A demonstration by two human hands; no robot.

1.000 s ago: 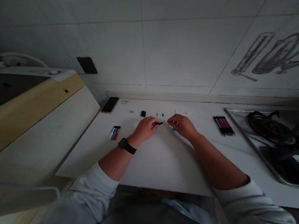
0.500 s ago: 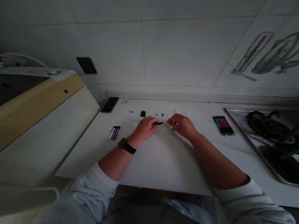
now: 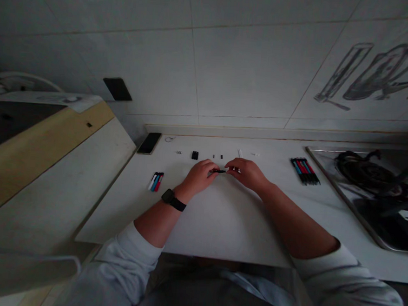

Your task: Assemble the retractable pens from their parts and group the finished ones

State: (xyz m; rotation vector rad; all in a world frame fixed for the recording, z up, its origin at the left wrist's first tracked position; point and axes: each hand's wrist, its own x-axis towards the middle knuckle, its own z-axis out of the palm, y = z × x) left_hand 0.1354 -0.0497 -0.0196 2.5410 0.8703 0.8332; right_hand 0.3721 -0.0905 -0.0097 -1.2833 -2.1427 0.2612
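Note:
My left hand (image 3: 201,173) is closed around a slim black pen part (image 3: 219,171), which sticks out to the right from its fingertips. My right hand (image 3: 246,172) hovers just right of that part's end, its fingers curled in a pinch. A small pale bit seems to be at its fingertips, too small to name. Behind the hands lie several short black pen pieces (image 3: 195,155), two tiny black pieces (image 3: 221,157), thin white sticks (image 3: 240,153) and small springs (image 3: 179,152).
Three coloured pen barrels (image 3: 156,182) lie on the left of the white counter (image 3: 206,223). Near the wall are a phone (image 3: 149,143) and a ring (image 3: 170,139). Several assembled pens (image 3: 305,171) sit at right, beside a gas stove (image 3: 373,183).
The pale thin piece that bridged both hands no longer shows between them. More of the black part shows past my left fingertips. My right hand has shifted slightly.

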